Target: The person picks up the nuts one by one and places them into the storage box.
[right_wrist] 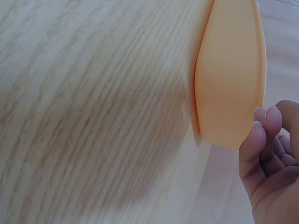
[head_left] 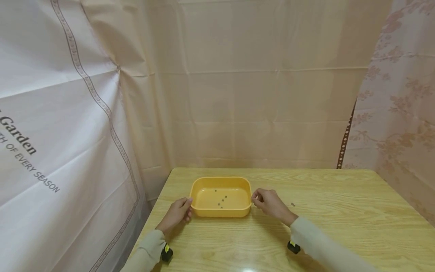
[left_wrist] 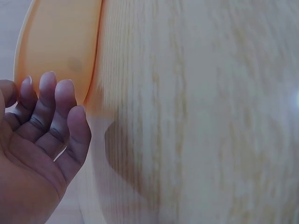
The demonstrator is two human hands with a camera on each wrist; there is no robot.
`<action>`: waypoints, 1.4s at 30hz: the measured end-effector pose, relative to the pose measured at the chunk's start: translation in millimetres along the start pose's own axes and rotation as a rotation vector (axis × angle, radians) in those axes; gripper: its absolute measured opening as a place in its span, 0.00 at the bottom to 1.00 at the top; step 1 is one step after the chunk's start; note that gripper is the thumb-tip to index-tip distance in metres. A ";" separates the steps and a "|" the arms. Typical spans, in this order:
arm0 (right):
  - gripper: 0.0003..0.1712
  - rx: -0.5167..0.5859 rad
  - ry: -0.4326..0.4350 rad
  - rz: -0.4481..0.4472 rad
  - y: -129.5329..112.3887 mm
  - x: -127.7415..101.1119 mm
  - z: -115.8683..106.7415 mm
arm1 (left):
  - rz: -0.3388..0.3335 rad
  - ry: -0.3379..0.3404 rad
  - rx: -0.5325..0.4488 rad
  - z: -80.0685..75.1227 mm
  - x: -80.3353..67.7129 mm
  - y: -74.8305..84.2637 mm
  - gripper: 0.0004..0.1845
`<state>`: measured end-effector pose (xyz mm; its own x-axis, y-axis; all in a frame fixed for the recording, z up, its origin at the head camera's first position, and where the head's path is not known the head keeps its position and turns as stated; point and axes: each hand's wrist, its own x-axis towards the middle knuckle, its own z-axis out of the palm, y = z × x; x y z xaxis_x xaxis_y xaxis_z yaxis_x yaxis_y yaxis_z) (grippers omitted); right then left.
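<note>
A yellow plastic basin (head_left: pixel 221 213) with rounded corners sits on the wooden table, several tiny metal nut-like rings (head_left: pixel 222 200) scattered over its floor. At its left end, my left hand (head_left: pixel 177 213) holds the rim, thumb on top. In the left wrist view the other fingers (left_wrist: pixel 65 93) curl along the outer wall. My right hand (head_left: pixel 270 204) is at the opposite end, pinching at the right rim. The right wrist view has its thumb and fingertips (right_wrist: pixel 254 140) brought together right at the rim, overlapping the basin's corner (right_wrist: pixel 229 126).
Two more tiny rings (head_left: pixel 293 204) lie on the table to the right of my right hand. The wood-grain table (head_left: pixel 340 219) extends to the right and toward me. Hanging cloth sheets (head_left: pixel 255 113) enclose it at the back and both sides.
</note>
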<state>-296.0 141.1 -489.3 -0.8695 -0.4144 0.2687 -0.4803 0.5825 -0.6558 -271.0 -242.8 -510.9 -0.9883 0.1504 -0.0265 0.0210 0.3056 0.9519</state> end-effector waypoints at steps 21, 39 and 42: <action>0.06 -0.001 -0.039 -0.081 -2.4 -2.4 1.3 | 0.000 0.040 0.065 0.6 -0.1 2.8 0.24; 0.03 -0.077 0.007 -0.008 25.3 -12.4 -17.9 | -0.015 0.018 0.001 -1.3 2.8 -0.9 0.22; 0.03 -0.102 0.009 0.001 36.8 -16.5 -21.0 | -0.015 0.017 0.007 -0.3 3.2 -2.1 0.22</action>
<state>-301.7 184.1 -503.1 -0.8706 -0.4080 0.2748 -0.4885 0.6511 -0.5809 -274.2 -243.2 -512.9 -0.9909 0.1298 -0.0352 0.0075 0.3146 0.9492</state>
